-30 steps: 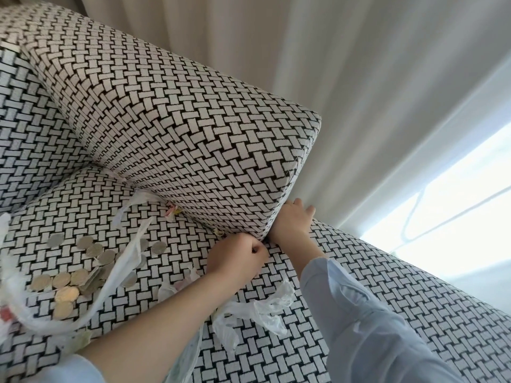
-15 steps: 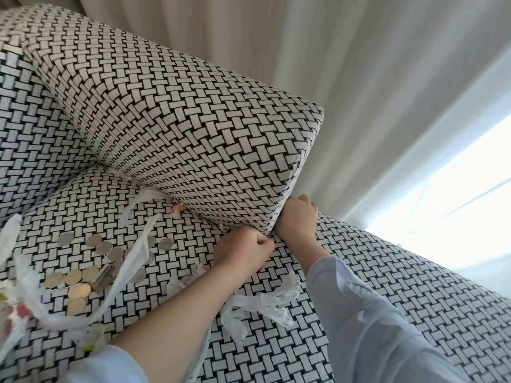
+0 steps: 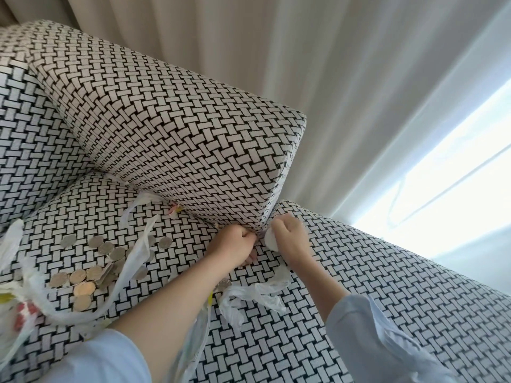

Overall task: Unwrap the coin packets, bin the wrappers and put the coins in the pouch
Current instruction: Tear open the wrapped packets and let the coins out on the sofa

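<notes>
Several loose coins (image 3: 91, 261) lie on the woven black-and-white sofa seat (image 3: 373, 286) at the left. Torn clear plastic wrappers (image 3: 257, 295) lie between my forearms, and a long strip (image 3: 135, 261) crosses the coins. My left hand (image 3: 232, 244) is a closed fist pressed against the lower corner of the back cushion (image 3: 179, 139); what it holds, if anything, is hidden. Just right of that corner, my right hand (image 3: 290, 239) pinches a small white wrapper piece (image 3: 270, 239). No pouch or bin is in view.
More crumpled plastic with red and yellow print (image 3: 19, 308) sits at the left edge. A small pink-and-yellow scrap (image 3: 174, 209) is tucked under the cushion. Pale curtains (image 3: 331, 78) hang behind the sofa, and a bright window (image 3: 456, 175) is at the right.
My right hand has drawn back from behind the cushion corner and now shows a white piece in its fingers. My left fist has stayed at the corner.
</notes>
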A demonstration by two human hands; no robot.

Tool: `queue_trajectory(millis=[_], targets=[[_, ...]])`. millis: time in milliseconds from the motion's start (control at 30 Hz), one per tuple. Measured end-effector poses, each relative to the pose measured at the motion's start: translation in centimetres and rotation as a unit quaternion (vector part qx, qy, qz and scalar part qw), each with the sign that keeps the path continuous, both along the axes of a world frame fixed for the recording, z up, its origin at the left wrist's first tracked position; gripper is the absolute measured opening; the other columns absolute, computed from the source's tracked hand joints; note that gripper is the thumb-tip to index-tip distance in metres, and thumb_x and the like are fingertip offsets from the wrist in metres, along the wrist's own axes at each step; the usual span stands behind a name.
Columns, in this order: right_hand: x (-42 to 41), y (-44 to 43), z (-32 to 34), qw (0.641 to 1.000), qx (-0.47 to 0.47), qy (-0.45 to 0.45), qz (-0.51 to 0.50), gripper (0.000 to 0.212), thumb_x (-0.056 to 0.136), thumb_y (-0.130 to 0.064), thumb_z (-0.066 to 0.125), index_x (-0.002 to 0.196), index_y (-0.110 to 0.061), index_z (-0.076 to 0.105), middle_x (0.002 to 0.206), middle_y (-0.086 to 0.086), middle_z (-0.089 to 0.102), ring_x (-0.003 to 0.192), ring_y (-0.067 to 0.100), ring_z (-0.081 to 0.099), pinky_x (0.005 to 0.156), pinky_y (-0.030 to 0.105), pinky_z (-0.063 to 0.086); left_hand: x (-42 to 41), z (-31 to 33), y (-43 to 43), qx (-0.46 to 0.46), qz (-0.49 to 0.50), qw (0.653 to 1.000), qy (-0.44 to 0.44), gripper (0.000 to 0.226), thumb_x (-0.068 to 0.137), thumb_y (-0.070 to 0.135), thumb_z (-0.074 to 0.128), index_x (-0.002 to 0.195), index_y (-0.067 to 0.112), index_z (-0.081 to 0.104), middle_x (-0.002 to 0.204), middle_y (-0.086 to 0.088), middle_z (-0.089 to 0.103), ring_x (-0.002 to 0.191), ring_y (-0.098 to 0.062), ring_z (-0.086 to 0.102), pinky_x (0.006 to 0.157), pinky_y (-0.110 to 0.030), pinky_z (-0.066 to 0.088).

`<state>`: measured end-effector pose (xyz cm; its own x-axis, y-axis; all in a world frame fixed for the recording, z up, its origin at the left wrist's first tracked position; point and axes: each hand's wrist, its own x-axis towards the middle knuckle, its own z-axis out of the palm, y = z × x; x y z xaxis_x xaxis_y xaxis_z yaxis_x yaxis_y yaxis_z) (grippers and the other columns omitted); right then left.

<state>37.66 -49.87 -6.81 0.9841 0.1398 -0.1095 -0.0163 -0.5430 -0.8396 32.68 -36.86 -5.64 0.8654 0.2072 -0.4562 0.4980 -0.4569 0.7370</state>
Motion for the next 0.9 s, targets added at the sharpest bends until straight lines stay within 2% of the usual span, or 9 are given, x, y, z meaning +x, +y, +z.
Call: queue_trajectory(millis=[67, 200, 300, 367, 433, 500, 567, 733, 900], targets=[[-1.4, -0.2, 0.7, 0.994, -0.001, 0.041, 0.101, 0.042, 0.071, -0.036, 0.043, 0.067, 0.0, 0.065, 0.073, 0.015, 0.063, 0.067, 0.024, 0.056, 0.065, 0.035, 0.048, -0.3, 0.0, 0.3, -0.029, 0.023, 0.999, -0.008, 0.029, 0.098, 0.026, 0.048, 0.085, 0.012, 0.07, 0.07, -0.001, 0.074, 0.065, -0.019, 0.072, 0.071, -0.042, 0.061], [-0.5, -0.2, 3.4, 0.934, -0.011, 0.174, 0.313, 0.036, 0.079, -0.031, 0.044, 0.066, -0.022, 0.076, 0.082, 0.0, 0.075, 0.086, 0.019, 0.066, 0.09, 0.033, 0.051, -0.5, 0.1, 0.6, 0.013, 0.018, 0.999, -0.024, 0.033, 0.097, 0.025, 0.046, 0.073, 0.017, 0.067, 0.069, -0.002, 0.071, 0.062, -0.019, 0.069, 0.064, -0.037, 0.06], [2.3, 0.1, 4.1, 0.956, -0.16, 0.083, 0.232, 0.031, 0.084, -0.023, 0.048, 0.068, -0.022, 0.075, 0.077, 0.001, 0.073, 0.081, 0.02, 0.067, 0.083, 0.038, 0.055, -0.4, -0.1, 0.6, -0.035, 0.033, 0.999, -0.019, 0.029, 0.096, 0.023, 0.047, 0.082, 0.01, 0.069, 0.076, -0.01, 0.072, 0.068, -0.027, 0.071, 0.068, -0.044, 0.061], [3.2, 0.3, 3.5, 0.937, -0.317, -0.019, 0.148, 0.027, 0.086, -0.023, 0.047, 0.084, -0.017, 0.073, 0.092, 0.006, 0.068, 0.087, 0.026, 0.063, 0.076, 0.036, 0.054, -0.4, -0.3, 0.5, -0.051, 0.04, 0.998, -0.014, 0.027, 0.096, 0.023, 0.05, 0.085, 0.009, 0.07, 0.078, -0.008, 0.072, 0.072, -0.03, 0.072, 0.072, -0.047, 0.06], [3.4, 0.3, 2.3, 0.901, -0.397, -0.05, 0.169, 0.034, 0.087, -0.023, 0.042, 0.108, -0.021, 0.069, 0.117, 0.004, 0.061, 0.111, 0.026, 0.055, 0.09, 0.039, 0.049, -0.2, -0.6, 0.6, -0.064, 0.047, 0.997, -0.008, 0.026, 0.096, 0.021, 0.05, 0.086, 0.007, 0.07, 0.075, -0.007, 0.071, 0.07, -0.029, 0.072, 0.072, -0.047, 0.06], [3.3, 0.3, 1.2, 0.866, -0.427, -0.048, 0.255, 0.046, 0.092, -0.026, 0.037, 0.135, -0.022, 0.054, 0.144, -0.002, 0.045, 0.139, 0.019, 0.032, 0.115, 0.045, 0.026, 0.0, -0.8, 0.8, -0.071, 0.05, 0.996, -0.007, 0.026, 0.095, 0.02, 0.05, 0.087, 0.005, 0.07, 0.071, -0.006, 0.07, 0.066, -0.027, 0.071, 0.069, -0.047, 0.061], [3.8, 0.3, 0.9, 0.843, -0.445, -0.053, 0.298, 0.053, 0.097, -0.033, 0.031, 0.149, -0.024, 0.036, 0.158, -0.006, 0.027, 0.147, 0.015, 0.011, 0.12, 0.05, 0.009, 0.0, -1.1, 0.8, -0.068, 0.052, 0.996, -0.012, 0.026, 0.094, 0.02, 0.051, 0.085, 0.005, 0.07, 0.068, -0.005, 0.07, 0.061, -0.023, 0.07, 0.066, -0.046, 0.061], [5.8, 1.8, 0.8, 0.778, -0.529, -0.023, 0.338, 0.062, 0.095, -0.04, 0.037, 0.154, -0.033, 0.018, 0.161, -0.004, 0.018, 0.148, 0.025, 0.004, 0.117, 0.058, 0.003, 0.1, -1.5, 0.8, -0.042, 0.039, 0.998, -0.015, 0.028, 0.09, 0.026, 0.052, 0.077, 0.009, 0.071, 0.068, -0.006, 0.071, 0.059, -0.025, 0.071, 0.066, -0.046, 0.061], [7.2, 3.1, -0.4, 0.748, -0.582, 0.022, 0.318, 0.073, 0.092, -0.046, 0.042, 0.154, -0.037, 0.005, 0.163, -0.003, 0.007, 0.147, 0.028, 0.0, 0.113, 0.066, 0.002, 0.2, -1.7, 1.0, -0.027, 0.021, 0.999, -0.031, 0.033, 0.081, 0.033, 0.05, 0.077, 0.006, 0.07, 0.069, -0.01, 0.071, 0.061, -0.029, 0.069, 0.065, -0.048, 0.06]])
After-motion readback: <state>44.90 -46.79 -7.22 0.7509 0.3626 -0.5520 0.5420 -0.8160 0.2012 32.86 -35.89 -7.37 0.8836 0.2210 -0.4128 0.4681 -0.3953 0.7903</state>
